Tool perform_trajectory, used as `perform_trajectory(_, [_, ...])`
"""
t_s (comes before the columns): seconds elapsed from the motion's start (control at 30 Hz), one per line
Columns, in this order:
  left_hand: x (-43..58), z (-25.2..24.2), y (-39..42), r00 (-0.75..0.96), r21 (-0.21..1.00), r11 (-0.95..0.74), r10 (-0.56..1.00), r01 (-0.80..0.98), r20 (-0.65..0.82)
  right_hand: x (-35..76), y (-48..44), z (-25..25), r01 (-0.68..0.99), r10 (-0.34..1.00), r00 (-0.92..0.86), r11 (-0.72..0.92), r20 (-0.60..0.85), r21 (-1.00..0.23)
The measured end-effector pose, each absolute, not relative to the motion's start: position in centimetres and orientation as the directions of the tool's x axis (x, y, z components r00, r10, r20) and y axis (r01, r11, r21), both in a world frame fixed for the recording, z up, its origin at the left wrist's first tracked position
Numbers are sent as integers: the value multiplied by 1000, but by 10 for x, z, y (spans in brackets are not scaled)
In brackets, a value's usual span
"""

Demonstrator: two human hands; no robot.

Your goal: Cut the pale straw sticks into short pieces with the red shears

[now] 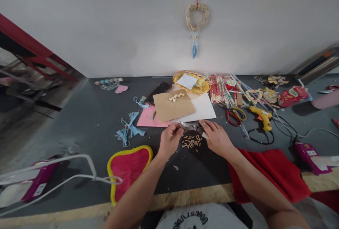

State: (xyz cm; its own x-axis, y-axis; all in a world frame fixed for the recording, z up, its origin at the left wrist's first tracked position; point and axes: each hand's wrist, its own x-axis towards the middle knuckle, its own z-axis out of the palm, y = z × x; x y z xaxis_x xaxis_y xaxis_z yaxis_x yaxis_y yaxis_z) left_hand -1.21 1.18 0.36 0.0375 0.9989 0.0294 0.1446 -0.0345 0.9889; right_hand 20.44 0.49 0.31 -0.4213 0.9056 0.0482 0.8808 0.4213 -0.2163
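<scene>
Both my hands meet over the dark table just in front of a pile of short cut wooden stick pieces [191,141]. My right hand [216,136] is closed round a metal cutter [191,125], whose jaws point left. My left hand [170,138] is pinched at the cutter's tip, holding something too small to make out. Just beyond lie a brown paper sheet [173,108] with a few beads [176,97], a white sheet [203,108] and a pink sheet [148,117].
A yellow basket [201,87], a bundle of red-patterned sticks [221,91], red scissors [231,116] and a yellow glue gun [262,116] with its cables lie at the back right. Blue tassels [129,128], a yellow-rimmed pink heart [128,169] and red cloth [267,174] sit nearer. A beaded heart [196,17] hangs on the wall.
</scene>
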Motion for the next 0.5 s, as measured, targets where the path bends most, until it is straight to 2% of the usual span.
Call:
perform_trajectory(0.2, [-14,-1,11,83,991,-32,996,127,22,210,7,6,868,888,-459,456,37,-196])
perform_trajectory(0.5, [-14,-2,14,92,999,46,995,-14,-45,207,8,1,864,885,-465,453,-4,-220])
